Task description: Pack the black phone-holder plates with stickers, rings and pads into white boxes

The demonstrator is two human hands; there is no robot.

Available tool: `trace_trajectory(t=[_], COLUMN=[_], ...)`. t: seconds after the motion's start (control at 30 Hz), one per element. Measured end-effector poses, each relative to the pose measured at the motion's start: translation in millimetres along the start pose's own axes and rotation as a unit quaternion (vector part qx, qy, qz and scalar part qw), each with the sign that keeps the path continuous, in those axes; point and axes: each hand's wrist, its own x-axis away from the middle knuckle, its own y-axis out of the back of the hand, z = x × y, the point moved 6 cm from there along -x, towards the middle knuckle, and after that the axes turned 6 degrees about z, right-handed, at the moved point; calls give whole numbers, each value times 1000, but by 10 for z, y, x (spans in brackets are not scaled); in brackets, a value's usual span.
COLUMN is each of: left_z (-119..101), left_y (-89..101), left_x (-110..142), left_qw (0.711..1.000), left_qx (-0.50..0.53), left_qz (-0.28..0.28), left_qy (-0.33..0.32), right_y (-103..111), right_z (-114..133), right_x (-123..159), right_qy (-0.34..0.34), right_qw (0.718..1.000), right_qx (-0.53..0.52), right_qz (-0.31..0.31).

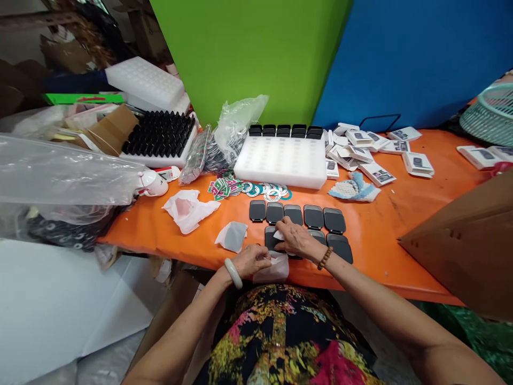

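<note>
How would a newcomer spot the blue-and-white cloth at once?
On the orange table, find the white foam tray in front of the green panel. Just right of its front corner lies the cloth, at the near edge of the white boxes. They're stiff and printed; it's crumpled and soft-looking, pale blue and white.

Workshop, parts-strewn orange table.

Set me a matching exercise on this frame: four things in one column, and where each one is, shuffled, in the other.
1. Pale bangle
2. Flat black pieces
3. Beaded bracelet
4. Blue-and-white cloth

A. Around the right wrist
B. Near the small white boxes
C. Around the left wrist
D. In two rows on the orange table

Pairs: 1-C, 2-D, 3-A, 4-B
</note>
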Motion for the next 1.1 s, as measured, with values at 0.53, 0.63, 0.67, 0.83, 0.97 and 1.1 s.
trace_trajectory(t=[0.53,0.63,0.67,0.83,0.97,1.1], left_z=[-20,-101,-144,-445,-634,-753], left_y=[2,58,82,203,270,259], left_x=[84,139,159,260,339,372], left_qw=[999,998,997,992,986,982], left_qx=[4,-23,-24,-7,-15,-13], left_qz=[-25,-42,-46,-64,-107,-136], left_qy=[-43,-48,-53,-107,-126,-131], right_y=[163,286,317,377,273,158], right_z=[-275,-345,-358,-285,-248,-210], right_x=[65,259,327,579,660,690], right_qy=[-2,-19,-20,39,45,53], right_qw=[955,909,887,815,804,801], right_qx=[-295,-411,-453,-563,-576,-584], right_qz=[-6,-74,-90,-132,-140,-119])
